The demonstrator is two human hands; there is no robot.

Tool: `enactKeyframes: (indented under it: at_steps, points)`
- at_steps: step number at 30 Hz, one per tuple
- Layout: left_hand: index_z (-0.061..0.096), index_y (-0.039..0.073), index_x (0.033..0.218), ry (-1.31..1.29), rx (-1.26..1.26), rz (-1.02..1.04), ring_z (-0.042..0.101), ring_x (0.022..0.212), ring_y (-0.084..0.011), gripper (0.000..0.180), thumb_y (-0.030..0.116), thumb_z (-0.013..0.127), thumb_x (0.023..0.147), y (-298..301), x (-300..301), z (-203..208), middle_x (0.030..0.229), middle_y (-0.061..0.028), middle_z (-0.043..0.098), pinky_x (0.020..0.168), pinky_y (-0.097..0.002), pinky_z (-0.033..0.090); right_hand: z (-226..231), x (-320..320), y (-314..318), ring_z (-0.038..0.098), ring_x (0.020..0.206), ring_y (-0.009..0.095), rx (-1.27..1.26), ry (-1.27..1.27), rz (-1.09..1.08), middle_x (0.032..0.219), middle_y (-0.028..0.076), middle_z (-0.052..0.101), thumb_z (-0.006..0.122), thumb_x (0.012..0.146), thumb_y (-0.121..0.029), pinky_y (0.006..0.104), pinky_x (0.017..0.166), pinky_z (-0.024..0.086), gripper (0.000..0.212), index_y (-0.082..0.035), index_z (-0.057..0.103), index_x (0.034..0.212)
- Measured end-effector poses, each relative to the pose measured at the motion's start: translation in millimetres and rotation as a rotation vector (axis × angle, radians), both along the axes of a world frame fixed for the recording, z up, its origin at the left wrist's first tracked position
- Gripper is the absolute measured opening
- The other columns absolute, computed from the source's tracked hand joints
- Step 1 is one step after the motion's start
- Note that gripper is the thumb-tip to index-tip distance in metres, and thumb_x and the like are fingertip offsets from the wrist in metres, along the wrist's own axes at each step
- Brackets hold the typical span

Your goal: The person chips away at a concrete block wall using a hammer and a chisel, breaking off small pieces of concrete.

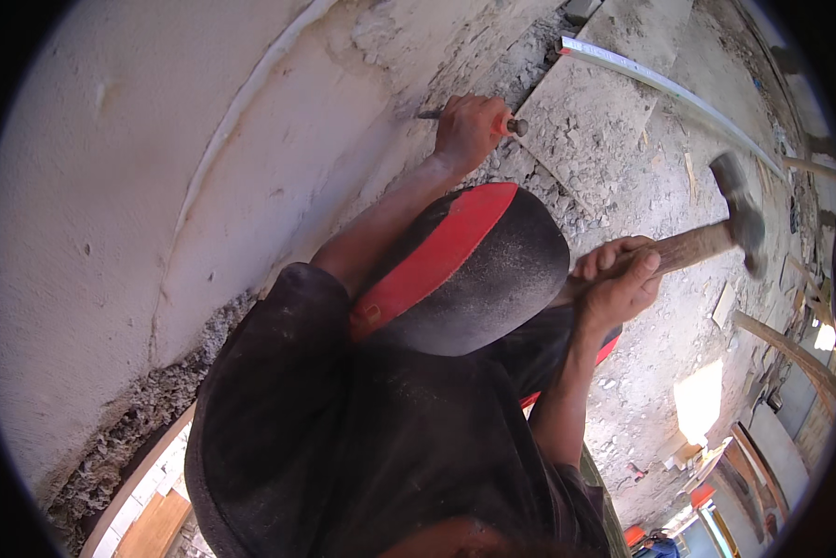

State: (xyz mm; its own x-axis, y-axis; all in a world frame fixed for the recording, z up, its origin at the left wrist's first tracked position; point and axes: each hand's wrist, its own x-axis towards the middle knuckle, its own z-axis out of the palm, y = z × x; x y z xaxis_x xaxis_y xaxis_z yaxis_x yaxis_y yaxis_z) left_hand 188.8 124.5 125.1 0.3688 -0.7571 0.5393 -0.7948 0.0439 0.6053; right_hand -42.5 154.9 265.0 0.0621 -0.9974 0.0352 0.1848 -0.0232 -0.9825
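My left hand (471,128) is closed round a chisel (518,127) with an orange-red collar below its metal head. The chisel's dark tip points left, at the foot of the plastered wall (278,177), where the plaster is broken away. My right hand (618,284) grips the wooden handle of a hammer (692,248). The heavy dark hammer head (743,219) is out to the right, over the dusty floor and well apart from the chisel. Between my two hands is my bent knee (483,270), in dark trousers with a red stripe.
Rubble (548,191) lies along the wall's foot beside flat slabs (590,116). A long pale straightedge (669,84) lies across the floor at the far right. Wooden handles (790,353) and boards (757,470) are at the right. A person in blue (658,544) shows at the lower right.
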Motion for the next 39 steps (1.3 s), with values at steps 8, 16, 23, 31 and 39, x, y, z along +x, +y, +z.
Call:
enactKeyframes:
  at_steps: [8, 16, 23, 31, 39]
  points:
    - [0.061, 0.01, 0.079, 0.013, 0.026, -0.059, 0.063, 0.077, -0.0313, 0.014, 0.012, 0.074, 0.076, 6.1, 8.0, -21.4, 0.073, -0.0087, 0.063, 0.07, -0.0439, 0.045, -28.9, 0.3, -15.7, 0.05, 0.048, 0.015, -0.205, 0.618, 0.38, 0.061, 0.004, 0.051, 0.049, 0.102, -0.04, 0.0286, 0.044, 0.041, 0.04, -0.002, 0.053, 0.09]
    - [0.061, 0.009, 0.08, 0.044, 0.033, 0.067, 0.062, 0.076, -0.0327, 0.014, 0.009, 0.074, 0.075, -8.3, 7.6, -8.1, 0.073, -0.0102, 0.062, 0.068, -0.0447, 0.045, -94.6, 1.8, -23.4, 0.048, 0.046, 0.014, -0.682, 0.689, -0.033, 0.059, 0.002, 0.049, 0.049, 0.102, -0.037, 0.0287, 0.042, 0.041, 0.036, -0.005, 0.052, 0.086]
    - [0.062, 0.008, 0.081, 0.116, -0.04, 0.0, 0.061, 0.074, -0.0346, 0.01, 0.008, 0.071, 0.077, 5.4, 3.3, -9.3, 0.072, -0.0125, 0.061, 0.067, -0.0446, 0.045, 0.1, -3.5, -23.0, 0.044, 0.043, 0.011, 0.16, 0.112, 0.153, 0.058, 0.0, 0.045, 0.052, 0.101, -0.037, 0.0259, 0.039, 0.037, 0.035, -0.006, 0.05, 0.085]
    - [0.062, 0.008, 0.081, 0.165, -0.111, -0.067, 0.062, 0.074, -0.0351, 0.009, 0.009, 0.071, 0.08, 6.2, -0.5, -24.5, 0.075, -0.0129, 0.063, 0.067, -0.0432, 0.046, 21.9, 5.4, -29.8, 0.042, 0.044, 0.011, 0.152, 0.167, -0.034, 0.06, 0.002, 0.044, 0.049, 0.102, -0.038, 0.0266, 0.039, 0.035, 0.037, -0.005, 0.047, 0.087]
    - [0.061, 0.008, 0.08, 0.138, -0.202, -0.024, 0.061, 0.074, -0.0322, 0.015, 0.008, 0.075, 0.076, 5.1, 7.2, -18.0, 0.074, -0.0099, 0.061, 0.069, -0.0436, 0.045, 13.8, 4.7, -19.0, 0.042, 0.042, 0.009, 0.159, 0.256, 0.144, 0.056, 0.0, 0.042, 0.05, 0.102, -0.038, 0.0258, 0.038, 0.036, 0.036, -0.006, 0.046, 0.086]
